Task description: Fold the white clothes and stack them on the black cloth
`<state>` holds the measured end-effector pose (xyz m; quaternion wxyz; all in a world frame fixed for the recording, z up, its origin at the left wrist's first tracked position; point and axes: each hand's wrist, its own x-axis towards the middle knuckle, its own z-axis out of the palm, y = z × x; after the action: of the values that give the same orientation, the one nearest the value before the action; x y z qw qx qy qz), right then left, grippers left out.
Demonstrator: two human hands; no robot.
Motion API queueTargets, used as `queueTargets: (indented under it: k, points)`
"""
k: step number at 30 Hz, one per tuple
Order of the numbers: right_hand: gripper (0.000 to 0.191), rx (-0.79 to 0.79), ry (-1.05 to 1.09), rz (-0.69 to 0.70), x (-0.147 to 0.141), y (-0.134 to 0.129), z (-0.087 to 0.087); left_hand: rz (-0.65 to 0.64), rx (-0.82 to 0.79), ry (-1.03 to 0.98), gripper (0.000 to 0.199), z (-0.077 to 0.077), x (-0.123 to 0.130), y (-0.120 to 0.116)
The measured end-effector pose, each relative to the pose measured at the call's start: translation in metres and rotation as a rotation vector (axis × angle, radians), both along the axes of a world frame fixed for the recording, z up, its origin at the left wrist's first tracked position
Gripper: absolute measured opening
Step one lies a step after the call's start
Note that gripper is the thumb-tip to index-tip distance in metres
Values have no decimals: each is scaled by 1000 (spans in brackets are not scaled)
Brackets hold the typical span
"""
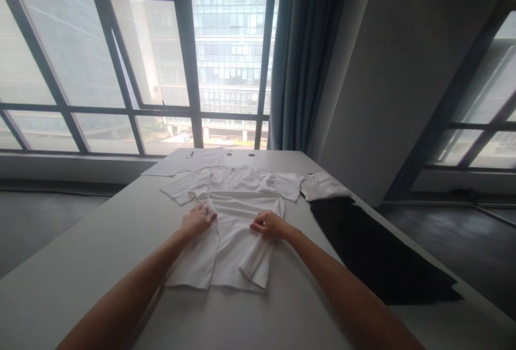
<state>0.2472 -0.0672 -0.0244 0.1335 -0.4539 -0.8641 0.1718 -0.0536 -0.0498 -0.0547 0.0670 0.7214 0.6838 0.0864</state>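
A white T-shirt (236, 242) lies spread on the white table (100, 248), its short sleeves (284, 184) toward the far end. Its near part shows overlapping layers, with one lengthwise edge running down left of the middle and a narrow flap turned inward at the lower right. My left hand (198, 220) rests on the cloth's left side, fingers stretched out and nearly flat. On the right side, my right hand (269, 225) has its thumb and fingers curled together on the fabric. The cloth beneath both palms is hidden.
To the right lies a flat black cloth stack (374, 248), with a bunched pale fabric (324, 186) at its far end. Flat white sheets (181, 163) lie at the table's far left. Beyond stand windows (229, 54) and a dark curtain (308, 59).
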Motion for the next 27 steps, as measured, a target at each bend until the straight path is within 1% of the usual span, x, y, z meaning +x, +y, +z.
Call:
queueTargets:
  k: [4, 5, 6, 7, 10, 12, 14, 18, 20, 22, 23, 24, 25, 26, 27]
  points:
    - [45, -2, 18, 28, -5, -20, -3, -42, -17, 59, 76, 13, 29, -49]
    - [47, 6, 20, 37, -5, -25, -3, -53, -14, 80, 80, 15, 34, -59]
    - [48, 17, 18, 41, -5, -31, -4, -56, -8, 99, 78, 17, 39, -67]
    - [49, 33, 6, 38, -4, -36, -4, -54, -4, 113, 71, 19, 41, -74]
    - [54, 65, -74, -18, 3, -49, -4, -39, -42, 74, 33, 23, 41, -81]
    - [58, 55, -114, -48, 15, -53, -4, -33, -106, 20, 23, 28, 31, -80]
    - [59, 2, -130, -73, 33, -52, -3, -20, -187, -24, 19, 35, 13, -75]
    - [50, -191, -194, -136, 77, -46, 8, 40, -466, -189, 13, 48, -38, -67]
    - [44, -334, -250, -165, 93, -41, 16, 41, -554, -165, 10, 49, -63, -64]
    - [40, -485, -301, -185, 102, -36, 24, 40, -603, -92, 11, 47, -80, -64]
    - [40, -517, -312, -199, 103, -34, 28, 48, -627, -62, 14, 45, -86, -63]
    - [39, -496, -313, -225, 104, -30, 30, 59, -652, -40, 16, 43, -91, -63]
    - [38, -421, -312, -264, 103, -27, 32, 69, -685, -18, 19, 41, -94, -62]
    - [35, -309, -313, -317, 101, -23, 33, 85, -654, -11, 21, 40, -97, -60]
    - [33, -193, -318, -380, 100, -19, 34, 110, -564, -12, 24, 39, -99, -58]
